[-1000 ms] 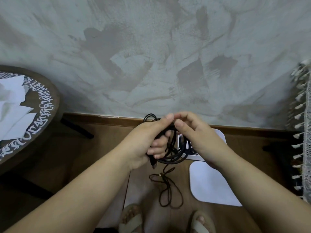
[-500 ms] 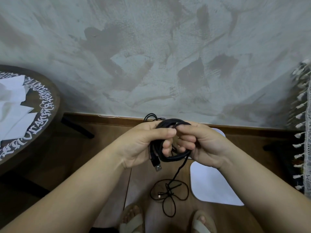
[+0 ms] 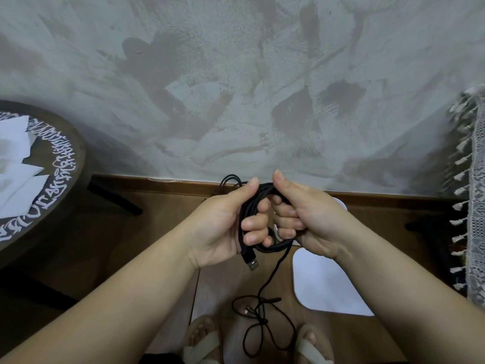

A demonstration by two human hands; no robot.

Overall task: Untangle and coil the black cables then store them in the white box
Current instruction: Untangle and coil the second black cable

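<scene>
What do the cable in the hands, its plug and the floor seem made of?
The black cable looks matte, perhaps braided fabric or rubber: no shine. Its plug: black plastic body, silvery metal tip. The floor: brown wood-look boards with seams; wood or laminate, unclear.

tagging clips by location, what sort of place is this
Probably a room in a home: a wooden floor meeting a rough plastered wall, a round side table with papers on it, and a fringed lace cloth at the right.
</scene>
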